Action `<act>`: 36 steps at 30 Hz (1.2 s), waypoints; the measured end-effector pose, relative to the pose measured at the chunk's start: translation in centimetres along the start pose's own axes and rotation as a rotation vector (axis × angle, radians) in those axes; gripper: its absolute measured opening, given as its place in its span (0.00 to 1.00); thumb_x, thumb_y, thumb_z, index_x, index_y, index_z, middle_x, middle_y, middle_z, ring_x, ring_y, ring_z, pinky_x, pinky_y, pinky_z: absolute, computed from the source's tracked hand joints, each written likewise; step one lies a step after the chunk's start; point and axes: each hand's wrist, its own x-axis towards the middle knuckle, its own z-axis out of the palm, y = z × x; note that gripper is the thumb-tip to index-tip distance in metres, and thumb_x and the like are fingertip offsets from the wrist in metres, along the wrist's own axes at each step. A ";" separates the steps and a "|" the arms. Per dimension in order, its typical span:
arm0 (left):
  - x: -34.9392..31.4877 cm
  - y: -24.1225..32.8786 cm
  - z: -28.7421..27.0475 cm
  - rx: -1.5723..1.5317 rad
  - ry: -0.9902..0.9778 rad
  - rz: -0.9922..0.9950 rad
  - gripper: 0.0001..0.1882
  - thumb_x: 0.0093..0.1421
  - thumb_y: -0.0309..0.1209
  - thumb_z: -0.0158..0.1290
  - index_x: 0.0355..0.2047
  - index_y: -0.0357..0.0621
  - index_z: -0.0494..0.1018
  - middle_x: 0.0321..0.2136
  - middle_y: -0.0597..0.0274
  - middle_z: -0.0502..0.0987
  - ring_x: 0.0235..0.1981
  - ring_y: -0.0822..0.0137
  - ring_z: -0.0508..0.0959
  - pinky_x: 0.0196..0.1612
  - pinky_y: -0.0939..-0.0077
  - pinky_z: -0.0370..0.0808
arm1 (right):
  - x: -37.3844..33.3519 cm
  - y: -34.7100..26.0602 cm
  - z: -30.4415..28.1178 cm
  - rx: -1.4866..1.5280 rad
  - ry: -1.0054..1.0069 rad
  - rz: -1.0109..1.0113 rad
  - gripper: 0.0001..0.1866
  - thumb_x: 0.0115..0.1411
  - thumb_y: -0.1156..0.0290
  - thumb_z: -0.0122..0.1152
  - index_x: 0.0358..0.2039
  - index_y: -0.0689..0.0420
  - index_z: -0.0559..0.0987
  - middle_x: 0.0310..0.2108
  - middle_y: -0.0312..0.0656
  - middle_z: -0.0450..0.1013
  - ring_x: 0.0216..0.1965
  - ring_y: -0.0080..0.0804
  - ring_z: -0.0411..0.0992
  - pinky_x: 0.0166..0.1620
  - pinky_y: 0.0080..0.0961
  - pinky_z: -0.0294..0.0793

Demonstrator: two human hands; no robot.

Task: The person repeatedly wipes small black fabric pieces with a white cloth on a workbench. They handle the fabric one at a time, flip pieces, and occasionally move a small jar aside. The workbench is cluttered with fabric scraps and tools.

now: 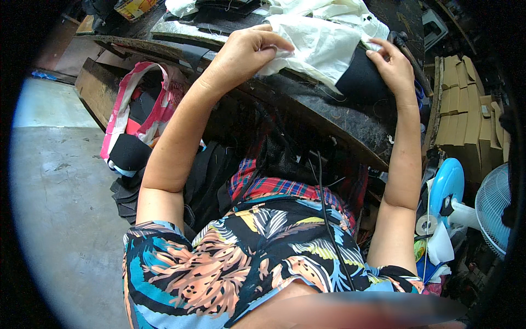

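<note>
A piece of white cloth (320,48) is stretched between my two hands over the worn dark table (350,118). My left hand (253,50) pinches the cloth's left edge between thumb and fingers. At the other side, my right hand (390,64) has its fingers closed on the right end of the same cloth. A black fabric piece (362,77) lies beneath the cloth, next to my right hand. More white cloth is bunched behind, at the table's far side.
Dark flat pieces (224,16) are stacked at the table's far left. A pink-and-white bag (118,118) with black material stands below on the left. Folded cardboard (460,109) and a blue-and-white fan (446,189) are on the right. A black cable (324,214) hangs before my body.
</note>
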 end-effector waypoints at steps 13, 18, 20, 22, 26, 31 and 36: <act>1.0 0.4 0.4 -0.213 0.197 0.142 0.32 0.51 0.26 0.64 0.57 0.38 0.67 0.46 0.57 0.70 0.35 0.68 0.76 0.36 0.77 0.78 | -3.7 -8.0 3.1 -0.043 0.177 -0.802 0.17 0.49 0.63 0.69 0.38 0.54 0.78 0.34 0.40 0.76 0.39 0.39 0.73 0.43 0.32 0.73; 0.0 -0.9 -2.3 -0.638 0.037 -0.251 0.33 0.57 0.26 0.58 0.62 0.39 0.59 0.39 0.63 0.73 0.32 0.75 0.73 0.32 0.81 0.72 | -2.6 -6.0 3.1 -0.155 0.262 -0.793 0.10 0.47 0.75 0.64 0.33 0.51 0.78 0.30 0.33 0.74 0.36 0.33 0.73 0.42 0.29 0.71; -0.5 -1.7 -2.2 -0.531 0.148 -0.223 0.34 0.53 0.23 0.59 0.61 0.38 0.63 0.44 0.62 0.70 0.29 0.77 0.72 0.27 0.82 0.73 | -2.4 -5.3 2.7 -0.211 0.325 -0.811 0.10 0.47 0.75 0.64 0.31 0.50 0.78 0.30 0.32 0.74 0.36 0.32 0.73 0.42 0.29 0.71; -0.9 -2.6 -2.2 -0.510 0.146 -0.217 0.36 0.52 0.22 0.58 0.62 0.36 0.61 0.44 0.61 0.69 0.29 0.77 0.72 0.26 0.83 0.72 | -2.3 -5.1 2.4 -0.242 0.314 -0.773 0.10 0.46 0.75 0.64 0.32 0.49 0.80 0.32 0.30 0.75 0.39 0.32 0.73 0.47 0.32 0.70; -1.3 -2.9 -2.0 -0.481 0.162 -0.163 0.44 0.50 0.22 0.59 0.67 0.44 0.53 0.45 0.63 0.71 0.32 0.77 0.71 0.30 0.83 0.69 | -2.1 -5.5 1.2 -0.208 0.100 -0.674 0.12 0.48 0.73 0.61 0.36 0.53 0.80 0.42 0.38 0.75 0.48 0.37 0.71 0.56 0.36 0.65; -1.0 0.3 -1.5 -0.632 0.162 -0.148 0.47 0.49 0.24 0.61 0.68 0.43 0.52 0.51 0.60 0.70 0.38 0.73 0.72 0.33 0.82 0.70 | -3.1 -7.9 0.2 0.115 0.306 -0.779 0.26 0.48 0.65 0.68 0.49 0.57 0.76 0.50 0.46 0.72 0.53 0.45 0.69 0.55 0.37 0.69; 0.3 4.3 -0.1 -1.016 -0.010 -0.091 0.46 0.58 0.29 0.60 0.68 0.35 0.43 0.53 0.42 0.66 0.37 0.67 0.79 0.37 0.77 0.78 | -2.5 -11.1 1.9 0.256 0.166 -0.756 0.30 0.52 0.64 0.69 0.55 0.59 0.72 0.47 0.48 0.75 0.47 0.42 0.74 0.51 0.32 0.74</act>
